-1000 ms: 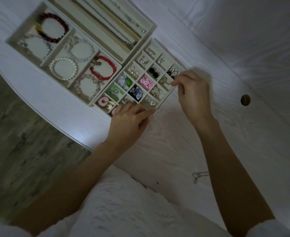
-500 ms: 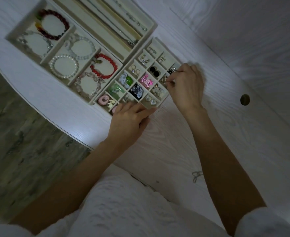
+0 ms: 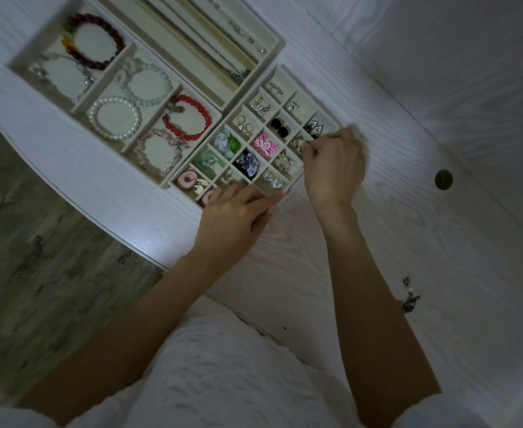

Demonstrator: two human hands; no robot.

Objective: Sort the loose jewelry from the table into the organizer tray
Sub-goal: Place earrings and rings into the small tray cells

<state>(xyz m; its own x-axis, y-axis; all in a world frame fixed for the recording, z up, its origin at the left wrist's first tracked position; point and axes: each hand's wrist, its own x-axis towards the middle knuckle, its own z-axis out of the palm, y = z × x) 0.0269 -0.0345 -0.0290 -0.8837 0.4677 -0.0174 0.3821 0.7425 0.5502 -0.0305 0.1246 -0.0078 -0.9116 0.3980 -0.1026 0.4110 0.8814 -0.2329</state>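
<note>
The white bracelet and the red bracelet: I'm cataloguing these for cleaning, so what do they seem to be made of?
The white bracelet looks like pearls or imitation pearl: small, round, even beads with a soft sheen. The red bracelet has larger glossy round beads, perhaps glass, polished stone or plastic; the dim light leaves it open.

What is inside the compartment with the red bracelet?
The red bracelet lies there with a pale beaded bracelet nearer the person. Nothing covers them; its small charms are unclear.
</note>
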